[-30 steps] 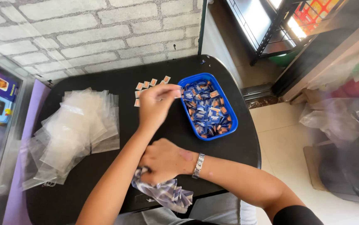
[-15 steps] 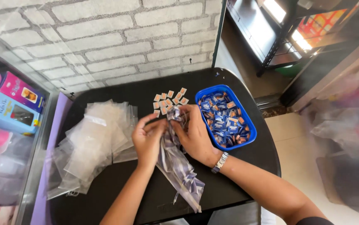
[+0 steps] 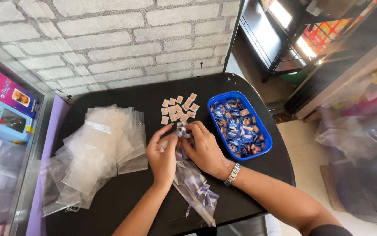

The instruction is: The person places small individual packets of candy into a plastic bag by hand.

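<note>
My left hand [image 3: 162,155] and my right hand [image 3: 206,148] meet over the black table [image 3: 122,201], both pinching the top of a clear plastic bag [image 3: 195,188] that holds blue-wrapped candies and lies flat toward me. A silver watch sits on my right wrist. Just beyond my fingers lie several small orange-and-white candies [image 3: 178,107] in loose rows. To the right stands a blue tray [image 3: 265,135] full of blue-wrapped candies.
A heap of empty clear plastic bags [image 3: 94,150] covers the table's left half. A white brick wall [image 3: 109,39] is behind. Coloured boxes [image 3: 7,107] sit behind glass at left. A dark shelf unit [image 3: 284,35] and bagged goods stand at right.
My right hand came up from the near edge with the filled bag; my left hand left the tray's edge. Both now hold the bag's top below the small candies.
</note>
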